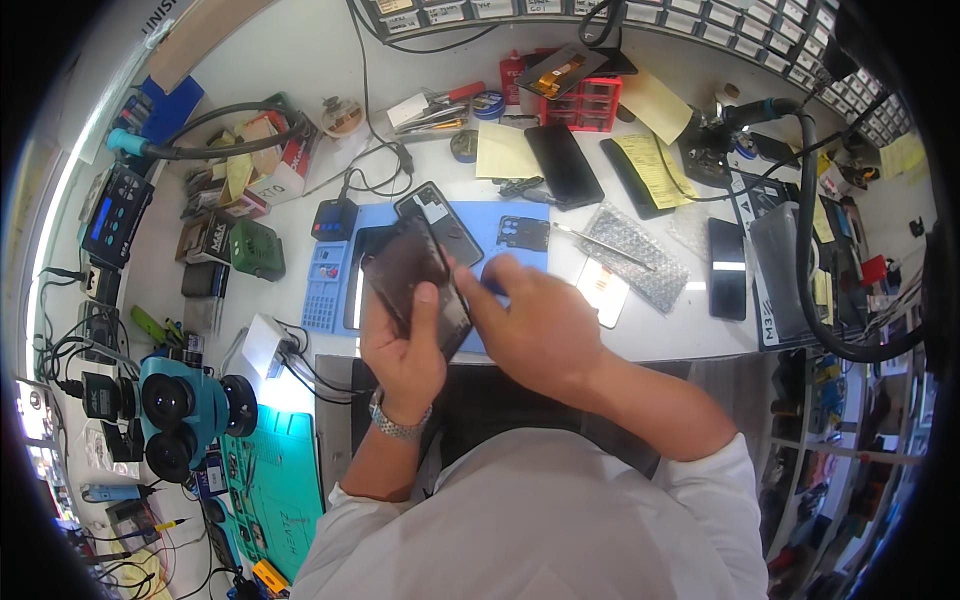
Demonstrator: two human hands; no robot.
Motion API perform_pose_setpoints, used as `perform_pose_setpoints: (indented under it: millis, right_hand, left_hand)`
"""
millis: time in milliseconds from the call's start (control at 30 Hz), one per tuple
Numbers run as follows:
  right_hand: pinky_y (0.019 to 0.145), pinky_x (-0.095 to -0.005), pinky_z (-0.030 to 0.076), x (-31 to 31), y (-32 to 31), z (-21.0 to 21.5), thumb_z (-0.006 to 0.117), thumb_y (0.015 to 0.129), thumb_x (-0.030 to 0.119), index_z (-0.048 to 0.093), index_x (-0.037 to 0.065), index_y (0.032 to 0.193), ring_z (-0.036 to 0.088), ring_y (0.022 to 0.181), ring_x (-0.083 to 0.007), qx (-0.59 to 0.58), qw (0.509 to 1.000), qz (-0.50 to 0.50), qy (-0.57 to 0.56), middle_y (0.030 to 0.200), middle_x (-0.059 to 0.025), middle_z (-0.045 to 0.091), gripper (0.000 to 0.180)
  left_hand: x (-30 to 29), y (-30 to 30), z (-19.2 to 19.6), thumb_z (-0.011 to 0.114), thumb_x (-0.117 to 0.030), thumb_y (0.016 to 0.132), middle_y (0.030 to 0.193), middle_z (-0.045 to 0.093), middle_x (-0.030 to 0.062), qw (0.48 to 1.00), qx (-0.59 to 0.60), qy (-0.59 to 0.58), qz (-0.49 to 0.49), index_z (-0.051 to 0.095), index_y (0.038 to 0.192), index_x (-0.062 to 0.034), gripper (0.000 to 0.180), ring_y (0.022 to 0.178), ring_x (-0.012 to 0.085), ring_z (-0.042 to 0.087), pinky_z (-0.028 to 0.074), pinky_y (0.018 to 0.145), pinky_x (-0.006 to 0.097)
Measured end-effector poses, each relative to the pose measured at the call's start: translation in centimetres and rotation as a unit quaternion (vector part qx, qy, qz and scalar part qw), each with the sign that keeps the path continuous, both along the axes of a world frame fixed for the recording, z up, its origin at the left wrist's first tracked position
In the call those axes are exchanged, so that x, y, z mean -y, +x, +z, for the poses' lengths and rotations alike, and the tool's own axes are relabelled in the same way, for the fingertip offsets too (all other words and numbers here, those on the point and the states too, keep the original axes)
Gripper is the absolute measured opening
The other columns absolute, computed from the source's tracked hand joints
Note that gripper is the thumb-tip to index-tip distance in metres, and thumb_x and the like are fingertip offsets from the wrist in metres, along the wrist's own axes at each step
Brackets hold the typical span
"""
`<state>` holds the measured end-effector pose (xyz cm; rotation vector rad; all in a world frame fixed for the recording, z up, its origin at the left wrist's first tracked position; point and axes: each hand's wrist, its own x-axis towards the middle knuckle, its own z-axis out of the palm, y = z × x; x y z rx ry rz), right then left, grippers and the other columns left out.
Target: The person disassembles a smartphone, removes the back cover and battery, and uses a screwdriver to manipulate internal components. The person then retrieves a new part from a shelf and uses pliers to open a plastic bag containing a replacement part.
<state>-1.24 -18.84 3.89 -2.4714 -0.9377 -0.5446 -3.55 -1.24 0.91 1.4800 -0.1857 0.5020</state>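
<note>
My left hand [404, 352], with a metal watch at the wrist, grips a dark phone [408, 275] held tilted above the blue work mat [375, 214]. Its thumb lies across the brownish, smudged face, which has pale flecks near the lower edge. Against the phone's right edge are the curled fingers of my right hand [540, 325]; whether something small is pinched in them is hidden. Behind the phone, a phone back frame [452, 222] and another dark panel [370, 248] lie on the mat. A small dark phone part [523, 233] sits to their right.
Right of the mat are bubble wrap [640, 265] with a thin metal tool [605, 246] on it, and several dark phones [565, 165]. A teal microscope [185, 405] stands at the left, beside a green mat [275, 490]. A thick hose [812, 250] arches over the right side.
</note>
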Motion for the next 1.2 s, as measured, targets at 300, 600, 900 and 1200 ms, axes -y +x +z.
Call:
perform_pose_setpoints:
  millis: [300, 600, 900, 1200]
  right_hand:
    - [0.058, -0.0348, 0.052, 0.7, -0.6, -2.0, 0.072, 0.086, 0.011, 0.071, -0.005, 0.132, 0.061, 0.073, -0.0231, 0.144, 0.990, 0.014, -0.010, 0.098, -0.0129, 0.061, 0.049]
    - [0.055, -0.0389, 0.054, 0.1, -4.9, -1.9, 0.071, 0.089, 0.013, 0.074, -0.002, 0.124, 0.068, 0.071, -0.0273, -0.033, 0.995, 0.092, 0.001, 0.098, -0.0131, 0.062, 0.039]
    - [0.056, -0.0427, 0.057, 2.6, 0.4, -1.8, 0.080, 0.088, 0.012, 0.082, 0.018, 0.111, 0.070, 0.065, -0.0295, -0.019, 0.990, -0.128, 0.060, 0.096, -0.0036, 0.068, 0.024]
    - [0.056, -0.0442, 0.058, 1.9, -2.6, -1.5, 0.077, 0.094, 0.012, 0.078, 0.007, 0.121, 0.072, 0.070, -0.0318, -0.089, 0.990, -0.023, 0.107, 0.096, -0.0119, 0.065, 0.028]
  left_hand:
    - [0.4, 0.6, 0.7, 0.062, -0.003, 0.111, 0.132, 0.073, 0.0178, 0.999, 0.027, -0.045, -0.005, 0.057, 0.144, 0.0078, 0.035, 0.117, 0.0224, 0.073, 0.058, 0.102, 0.035]
    - [1.2, 1.4, -0.9, 0.058, -0.003, 0.111, 0.139, 0.068, 0.0295, 0.996, 0.067, -0.056, 0.033, 0.047, 0.152, 0.0046, 0.043, 0.119, 0.0355, 0.075, 0.067, 0.098, 0.049]
    - [0.7, 1.1, -0.1, 0.059, -0.003, 0.110, 0.133, 0.072, 0.0243, 0.989, 0.004, -0.142, 0.036, 0.052, 0.145, 0.0039, 0.036, 0.112, 0.0289, 0.076, 0.067, 0.095, 0.045]
    - [0.3, 1.9, -0.2, 0.062, -0.006, 0.109, 0.132, 0.071, 0.0249, 0.971, -0.055, -0.228, 0.045, 0.053, 0.146, -0.0004, 0.038, 0.114, 0.0321, 0.076, 0.069, 0.093, 0.050]
